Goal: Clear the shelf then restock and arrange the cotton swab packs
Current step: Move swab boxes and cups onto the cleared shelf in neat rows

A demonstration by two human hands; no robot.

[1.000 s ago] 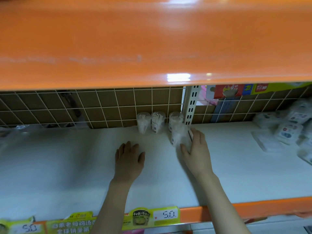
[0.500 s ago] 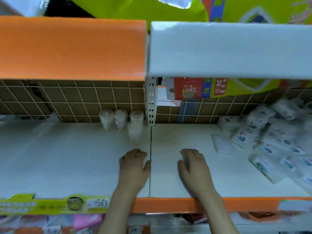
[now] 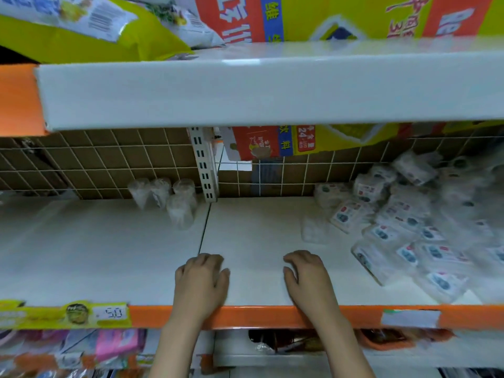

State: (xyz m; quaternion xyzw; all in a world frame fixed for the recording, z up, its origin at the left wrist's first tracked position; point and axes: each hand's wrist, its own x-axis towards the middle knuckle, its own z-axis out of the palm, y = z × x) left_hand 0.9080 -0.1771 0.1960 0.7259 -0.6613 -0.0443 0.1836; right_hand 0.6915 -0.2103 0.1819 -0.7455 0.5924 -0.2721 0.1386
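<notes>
- On the white shelf (image 3: 109, 255), near its front edge, both hands lie palm down with fingers loosely curled and nothing in them.
- Left hand (image 3: 201, 282) sits just right of the seam between the two shelf boards; right hand (image 3: 308, 279) lies beside it on the right board, the two apart.
- Both forearms cross the orange front rail (image 3: 259, 316) from below.
- Four clear round cotton swab tubs (image 3: 163, 195) stand at the rear of the left board: three in a row against the wire grid backing (image 3: 95, 159), the fourth just in front of the rightmost one. All are upright; their labels are too blurred to read.
- Flat cotton swab packs (image 3: 403, 236) lie in a loose, overlapping heap on the right board, from the back wall down to near the front rail. One clear pack (image 3: 313, 230) lies flat at the heap's left edge, well ahead of the right hand.
- White slotted upright (image 3: 204, 165) stands at the back where the boards meet.
- Yellow price label (image 3: 65, 313) is fixed to the rail at left; a white tag (image 3: 409, 317) at right.
- Upper shelf (image 3: 272, 88) carries yellow and red bags (image 3: 327, 15).
</notes>
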